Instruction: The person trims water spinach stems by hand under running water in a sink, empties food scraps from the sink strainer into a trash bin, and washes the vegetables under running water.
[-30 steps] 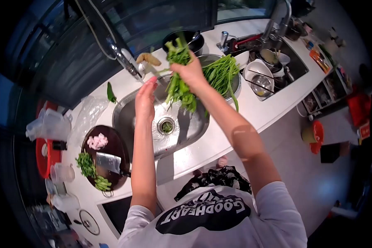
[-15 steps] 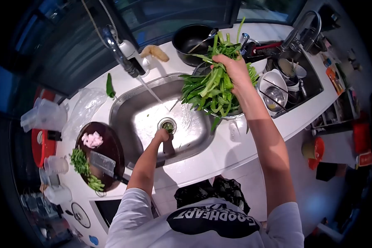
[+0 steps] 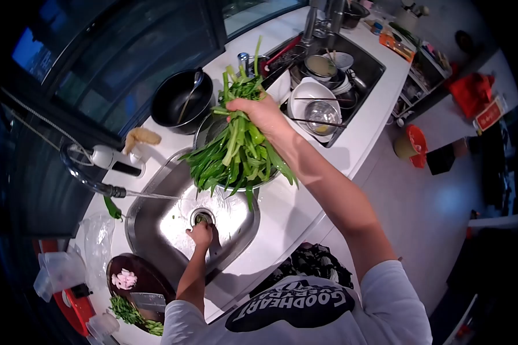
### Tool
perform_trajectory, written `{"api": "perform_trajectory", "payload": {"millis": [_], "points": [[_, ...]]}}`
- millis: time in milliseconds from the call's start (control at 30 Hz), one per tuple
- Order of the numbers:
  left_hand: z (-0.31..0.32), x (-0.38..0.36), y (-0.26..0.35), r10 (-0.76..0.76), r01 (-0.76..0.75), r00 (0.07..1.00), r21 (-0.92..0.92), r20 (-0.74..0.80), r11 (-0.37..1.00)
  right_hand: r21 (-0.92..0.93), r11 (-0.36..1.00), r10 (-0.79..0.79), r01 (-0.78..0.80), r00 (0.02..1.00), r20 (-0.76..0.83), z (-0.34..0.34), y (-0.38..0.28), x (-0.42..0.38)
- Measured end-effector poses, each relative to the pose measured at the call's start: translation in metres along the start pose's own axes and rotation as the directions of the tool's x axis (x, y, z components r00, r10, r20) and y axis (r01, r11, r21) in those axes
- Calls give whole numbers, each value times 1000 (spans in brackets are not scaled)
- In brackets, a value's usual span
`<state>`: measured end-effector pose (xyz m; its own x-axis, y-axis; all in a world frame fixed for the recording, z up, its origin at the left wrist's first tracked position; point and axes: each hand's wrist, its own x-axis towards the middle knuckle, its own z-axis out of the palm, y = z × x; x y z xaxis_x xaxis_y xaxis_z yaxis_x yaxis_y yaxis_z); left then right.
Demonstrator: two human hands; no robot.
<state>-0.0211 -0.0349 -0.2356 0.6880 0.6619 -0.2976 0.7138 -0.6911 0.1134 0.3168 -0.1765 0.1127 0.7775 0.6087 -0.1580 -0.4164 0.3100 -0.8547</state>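
Note:
My right hand [image 3: 256,115] is closed around the stems of a big bunch of leafy greens [image 3: 233,152]. The leaves hang over a bowl or colander [image 3: 270,173], largely hidden beneath them, at the sink's right edge. My left hand [image 3: 201,234] reaches down into the steel sink [image 3: 149,215], its thumb spread away from the fingers. Those fingers are at the drain [image 3: 202,217], where some green scraps lie; the fingertips are hard to make out. Water runs into the sink from the faucet [image 3: 92,181].
Left of the sink, a dark cutting board [image 3: 149,273] bears a cleaver [image 3: 148,301], pink pieces [image 3: 124,280] and chopped greens [image 3: 129,310]. A black pot [image 3: 170,106] and a ginger-like root [image 3: 141,138] stand behind. Dishes [image 3: 311,98] fill the second sink. A green pepper [image 3: 113,208] lies near the faucet.
My view has turned to the right, so everything shifts left and the second sink shows more fully. My right hand still grips the greens. At the drain, my left thumb has spread outward.

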Motion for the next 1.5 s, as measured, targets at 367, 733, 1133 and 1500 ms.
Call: {"api": "perform_trajectory", "payload": {"millis": [367,733,1133,1500], "points": [[-256,-64,94,219,-230,850,36,-480,973,23,994,-110,110,994,-10,-82,-78,40],[-359,-10,405,360,-538,652,-72,-668,840,20,978,-198,209,951,-238,-279,-191,94],[-249,116,682,540,-619,707,-30,-457,785,109,952,-211,286,870,-445,-490,-210,192],[-260,163,1022,778,-893,362,47,-514,447,74,824,-397,562,664,-634,-773,-391,168]]}}
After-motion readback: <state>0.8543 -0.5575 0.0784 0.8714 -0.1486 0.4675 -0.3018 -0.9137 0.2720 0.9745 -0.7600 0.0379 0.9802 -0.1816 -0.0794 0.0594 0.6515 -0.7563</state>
